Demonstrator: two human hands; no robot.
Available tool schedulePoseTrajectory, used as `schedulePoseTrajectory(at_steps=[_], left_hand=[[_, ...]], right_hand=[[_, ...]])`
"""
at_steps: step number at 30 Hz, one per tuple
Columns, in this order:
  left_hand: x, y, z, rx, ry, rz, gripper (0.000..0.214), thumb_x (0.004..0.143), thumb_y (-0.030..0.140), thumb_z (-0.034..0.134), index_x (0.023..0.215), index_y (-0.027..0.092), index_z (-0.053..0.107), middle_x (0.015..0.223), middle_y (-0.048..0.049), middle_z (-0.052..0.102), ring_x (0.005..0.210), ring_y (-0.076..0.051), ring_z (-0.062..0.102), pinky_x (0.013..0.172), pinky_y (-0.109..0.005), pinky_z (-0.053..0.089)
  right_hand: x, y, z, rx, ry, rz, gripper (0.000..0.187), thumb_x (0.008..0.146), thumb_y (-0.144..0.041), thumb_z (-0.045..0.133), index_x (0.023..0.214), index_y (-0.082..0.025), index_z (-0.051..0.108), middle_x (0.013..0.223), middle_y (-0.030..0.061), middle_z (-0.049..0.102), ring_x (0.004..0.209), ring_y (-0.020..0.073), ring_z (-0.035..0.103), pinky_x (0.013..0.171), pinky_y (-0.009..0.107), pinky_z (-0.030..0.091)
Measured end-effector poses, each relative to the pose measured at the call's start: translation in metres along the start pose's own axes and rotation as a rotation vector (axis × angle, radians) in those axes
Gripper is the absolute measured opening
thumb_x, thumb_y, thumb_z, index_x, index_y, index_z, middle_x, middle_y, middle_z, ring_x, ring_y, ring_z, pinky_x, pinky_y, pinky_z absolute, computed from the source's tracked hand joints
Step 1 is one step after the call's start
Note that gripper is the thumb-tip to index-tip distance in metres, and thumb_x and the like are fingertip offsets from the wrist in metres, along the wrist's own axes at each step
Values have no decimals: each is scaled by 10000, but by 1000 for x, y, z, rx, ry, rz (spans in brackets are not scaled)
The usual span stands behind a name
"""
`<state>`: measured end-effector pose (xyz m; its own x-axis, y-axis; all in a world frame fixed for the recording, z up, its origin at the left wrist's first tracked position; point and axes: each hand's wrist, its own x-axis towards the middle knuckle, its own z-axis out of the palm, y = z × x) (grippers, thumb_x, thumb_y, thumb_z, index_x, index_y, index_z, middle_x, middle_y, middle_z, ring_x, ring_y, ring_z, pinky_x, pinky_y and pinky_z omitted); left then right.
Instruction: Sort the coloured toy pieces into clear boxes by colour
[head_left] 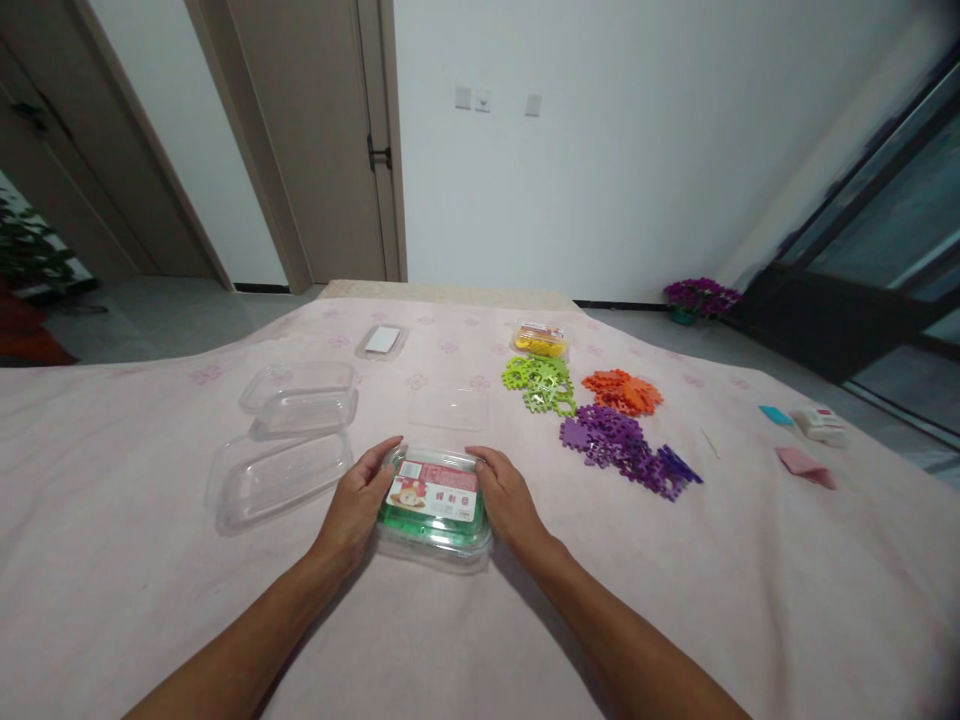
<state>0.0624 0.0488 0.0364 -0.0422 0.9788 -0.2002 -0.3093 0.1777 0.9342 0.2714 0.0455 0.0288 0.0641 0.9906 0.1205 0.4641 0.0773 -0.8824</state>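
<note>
Between my two hands sits a clear plastic container (pixel 435 535) with a red and white label on its lid and green contents showing through. My left hand (pixel 364 497) grips its left side, fingers at the far corner. On the right side my right hand (pixel 506 492) closes on it in the same way. The container rests on the cloth or just above it; I cannot tell which. Just beyond it lies a flat clear lid (pixel 450 408). To the right are piles of light green (pixel 541 383), orange (pixel 622 391) and purple gear-shaped plastic pieces (pixel 615 437).
Open clear containers (pixel 281 478) lie at the left, and a small one with a white card (pixel 382 341) is farther back. A clear box with yellow pieces (pixel 540 341) stands behind the green pile. At far right are a white packet (pixel 820 424) and a pink cloth (pixel 805 467).
</note>
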Motion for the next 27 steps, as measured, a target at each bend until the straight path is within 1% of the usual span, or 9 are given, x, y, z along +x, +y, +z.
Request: schedulePoseTrajectory(at_steps=[4, 6, 9, 11, 17, 20, 22, 24, 27], left_hand=[[2, 3, -3, -7, -80, -53, 729, 724, 340, 796, 1387, 164, 547, 1062, -115, 751, 768, -195, 720, 701, -301, 571], [3, 4, -4, -31, -110, -74, 718, 728, 301, 796, 1390, 187, 542, 1193, -130, 716, 812, -200, 728, 731, -312, 580], [3, 3, -4, -79, -150, -84, 689, 734, 253, 793, 1378, 241, 547, 1444, -114, 566, 907, -200, 727, 792, -319, 588], [2, 2, -4, -102, -158, -88, 682, 735, 238, 794, 1371, 256, 547, 1512, -105, 497, 929, -203, 726, 797, -318, 591], [9, 0, 0, -171, -46, -52, 728, 674, 202, 827, 1348, 246, 556, 1465, -110, 549, 827, -187, 730, 741, -320, 596], [19, 1, -2, -234, -17, -44, 650, 731, 340, 799, 1328, 200, 584, 1348, -126, 643, 859, -207, 726, 775, -337, 586], [23, 1, -5, -279, -27, -51, 593, 793, 480, 720, 1289, 168, 625, 1273, -133, 688, 984, -242, 710, 842, -349, 566], [24, 0, -9, -269, -24, -43, 584, 796, 535, 695, 1248, 167, 663, 1244, -127, 705, 1099, -257, 673, 899, -341, 536], [20, -2, -14, -131, 11, -8, 583, 734, 471, 776, 1239, 195, 680, 1258, -116, 702, 1140, -241, 650, 919, -311, 505]], right_hand=[[-6, -1, -2, -31, -44, 7, 435, 934, -282, 375, 1271, -160, 623, 1312, 94, 631, 1230, 203, 562, 1101, 358, 381], [-8, -1, -3, -54, -70, 6, 436, 938, -281, 368, 1281, -167, 612, 1321, 89, 630, 1236, 206, 560, 1102, 369, 380], [-9, -1, -1, -70, -68, -9, 407, 926, -284, 380, 1231, -182, 629, 1268, 81, 658, 1182, 213, 590, 1063, 373, 412], [-8, -1, 1, -43, -34, -14, 393, 916, -288, 379, 1187, -181, 644, 1224, 81, 676, 1139, 218, 610, 1030, 373, 435], [8, -5, 4, -49, -32, -23, 390, 926, -311, 366, 1139, -191, 669, 1138, 73, 711, 1043, 228, 642, 957, 380, 466], [21, -5, 4, -92, 4, -85, 375, 937, -327, 386, 1138, -216, 683, 1127, 66, 716, 1053, 232, 624, 978, 396, 446], [28, -1, 5, -5, 64, -110, 346, 930, -346, 419, 1089, -219, 698, 1108, 62, 718, 1070, 229, 613, 998, 394, 436], [35, 6, 7, 218, 130, -60, 330, 909, -381, 453, 1038, -201, 698, 1050, 65, 725, 1015, 220, 637, 948, 374, 475], [43, 19, 4, 581, 283, 115, 376, 842, -433, 529, 1069, -169, 671, 899, 49, 713, 786, 187, 662, 711, 308, 534]])
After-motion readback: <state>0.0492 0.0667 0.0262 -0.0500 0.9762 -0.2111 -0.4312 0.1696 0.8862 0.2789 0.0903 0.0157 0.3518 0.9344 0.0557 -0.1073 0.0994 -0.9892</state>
